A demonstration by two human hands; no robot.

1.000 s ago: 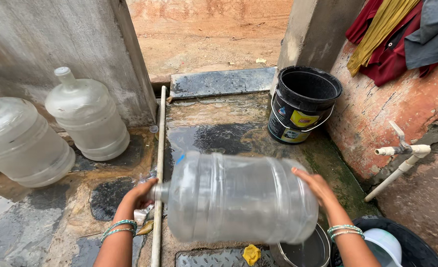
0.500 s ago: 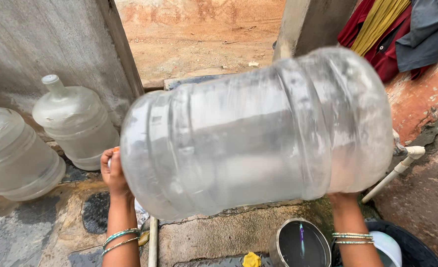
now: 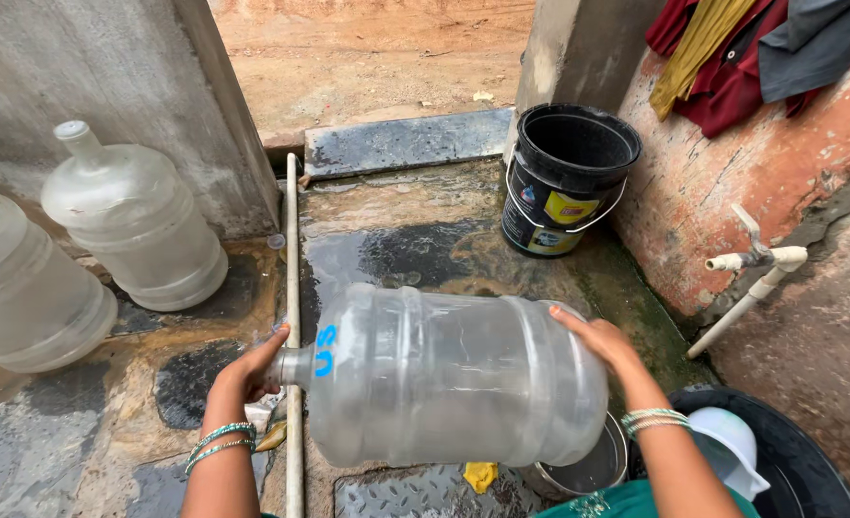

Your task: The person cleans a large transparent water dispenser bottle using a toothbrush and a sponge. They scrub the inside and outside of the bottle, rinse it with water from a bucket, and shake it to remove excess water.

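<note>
Your left hand (image 3: 244,369) grips the neck and your right hand (image 3: 599,341) the base of the large clear plastic water jug (image 3: 449,377), now lowered back sideways at centre frame

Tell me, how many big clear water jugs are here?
3. One jug lies sideways between the left hand and right hand. Two stand by the grey wall: one upright, another at the left edge, partly cut off.
</note>
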